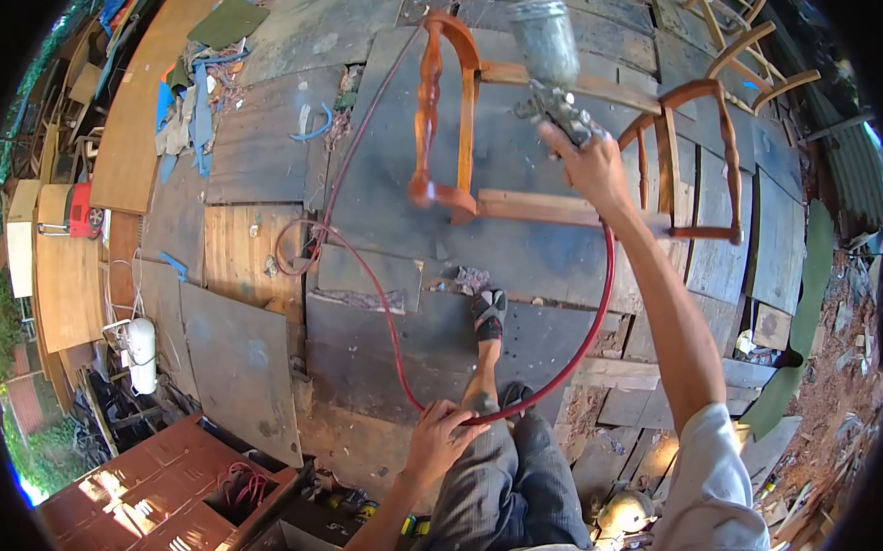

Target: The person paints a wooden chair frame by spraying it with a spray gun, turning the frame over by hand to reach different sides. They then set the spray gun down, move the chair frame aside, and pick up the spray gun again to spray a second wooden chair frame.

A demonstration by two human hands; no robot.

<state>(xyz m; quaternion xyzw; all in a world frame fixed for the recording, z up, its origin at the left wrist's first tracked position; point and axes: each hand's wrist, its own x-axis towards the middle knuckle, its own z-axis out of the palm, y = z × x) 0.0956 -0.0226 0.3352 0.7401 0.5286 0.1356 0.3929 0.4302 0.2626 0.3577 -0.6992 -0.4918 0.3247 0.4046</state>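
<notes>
My right hand (592, 166) is closed round the handle of a metal spray gun (557, 111), whose cup (544, 42) sits on top. Beyond and beneath it stands a reddish-brown wooden frame (538, 207) with curved, turned end pieces. From the gun a red hose (597, 317) loops down to my left hand (440, 441), whose fingers are wrapped round it near my thigh. The hose runs on from there to the left and up across the floor boards. The gun's nozzle is small and partly blurred.
More wooden chair frames (747, 52) lie at the upper right. On the left are long boards (144, 95), a white cylinder (140, 355) and a red machine (85, 211). A reddish-brown cabinet (156, 490) stands at the lower left. Flat panels overlap with raised edges underfoot.
</notes>
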